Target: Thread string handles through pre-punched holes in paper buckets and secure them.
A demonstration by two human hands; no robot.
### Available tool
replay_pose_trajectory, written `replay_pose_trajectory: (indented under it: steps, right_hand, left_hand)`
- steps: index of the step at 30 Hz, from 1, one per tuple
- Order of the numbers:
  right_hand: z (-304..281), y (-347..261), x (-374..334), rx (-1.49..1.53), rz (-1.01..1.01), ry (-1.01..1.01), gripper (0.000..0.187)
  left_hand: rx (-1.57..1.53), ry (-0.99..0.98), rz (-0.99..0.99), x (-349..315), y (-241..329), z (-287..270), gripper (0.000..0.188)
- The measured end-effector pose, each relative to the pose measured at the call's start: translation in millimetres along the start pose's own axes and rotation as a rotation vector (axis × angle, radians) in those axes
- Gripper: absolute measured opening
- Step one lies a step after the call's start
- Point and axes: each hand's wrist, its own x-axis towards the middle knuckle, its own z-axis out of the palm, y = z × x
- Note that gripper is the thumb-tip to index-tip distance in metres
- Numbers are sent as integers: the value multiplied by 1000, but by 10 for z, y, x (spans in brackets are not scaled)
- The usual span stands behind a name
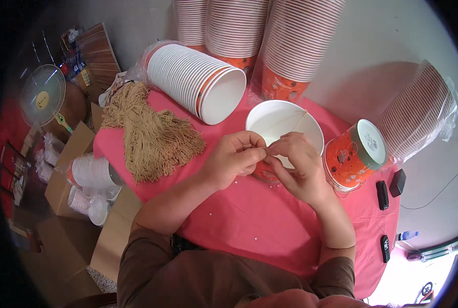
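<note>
1. The left hand (234,156) has its thumb and forefinger pressed together, knuckles bent; anything between them is too small to make out.
2. The right hand (303,167) meets it tip to tip, its fingers arched over and thumb slanting up from below; I cannot tell whether this grip pinches anything.
3. The left forearm (172,200) slants up and inward; the right forearm (336,220) rises more steeply, elbow bent, so both hands meet in front of the chest.
4. Just behind the fingers stands the open white-lined tub (267,118), upright on the pink-covered bench (234,215). The hands hide its near rim and much of its orange outside.
5. A thin tan strand (301,120) crosses the tub's far right inner wall; its lower end is lost behind the right hand.
6. Left of the hands lies a bundle of tan cords (152,138), its separate strands hard to tell apart.
7. At the back, tall tub stacks (301,46) are cut off by the upper edge.
</note>
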Motion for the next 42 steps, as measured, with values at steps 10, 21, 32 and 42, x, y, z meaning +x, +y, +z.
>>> replay_pose_trajectory:
  steps: [10,21,32,42]
  right_hand:
    - [-3,-15,-34,71,121,30,22]
    - [-60,-83,1,112,195,-1,15]
    - [-49,-12,-32,19,146,27,15]
    - [-121,18,-3,-306,50,-60,17]
  left_hand:
    - [-145,-83,-132,11,21,-83,9]
    - [87,-28,79,-7,-26,-49,9]
    - [271,11,168,-18,16,18,10]
    - [418,107,228,-7,23,28,10]
